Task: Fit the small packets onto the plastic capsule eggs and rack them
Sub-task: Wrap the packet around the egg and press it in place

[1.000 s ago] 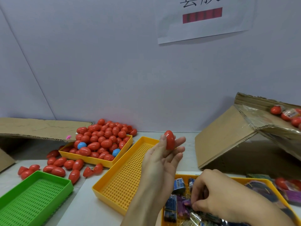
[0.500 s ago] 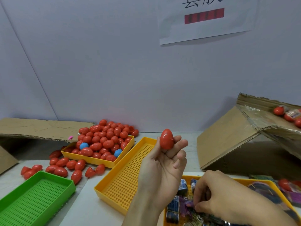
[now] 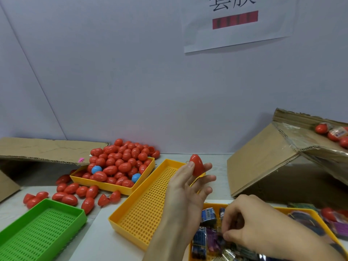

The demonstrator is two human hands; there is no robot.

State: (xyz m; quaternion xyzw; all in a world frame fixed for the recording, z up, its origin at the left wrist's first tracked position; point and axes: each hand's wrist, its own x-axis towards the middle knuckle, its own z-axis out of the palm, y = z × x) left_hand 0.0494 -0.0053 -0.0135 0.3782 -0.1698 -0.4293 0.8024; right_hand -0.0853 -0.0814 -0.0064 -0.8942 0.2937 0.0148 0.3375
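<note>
My left hand (image 3: 190, 189) holds a red capsule egg (image 3: 196, 165) upright between thumb and fingertips, above an empty yellow perforated rack (image 3: 148, 206). My right hand (image 3: 250, 225) reaches down into a yellow tray (image 3: 214, 204) of small dark packets (image 3: 208, 215), fingers curled and pinching among them; what it holds is hidden. A second yellow tray (image 3: 113, 188) heaped with red eggs (image 3: 120, 161) and two blue ones stands at the back left.
Loose red eggs (image 3: 71, 194) lie on the table beside an empty green rack (image 3: 37, 230). Flat cardboard (image 3: 45, 150) lies at far left. A tilted cardboard box (image 3: 273, 164) at right holds wrapped eggs (image 3: 331, 131). The wall stands close behind.
My left hand has turned the egg upright and spread its lower fingers. My right hand has stayed in the packet tray, fingers working slightly.
</note>
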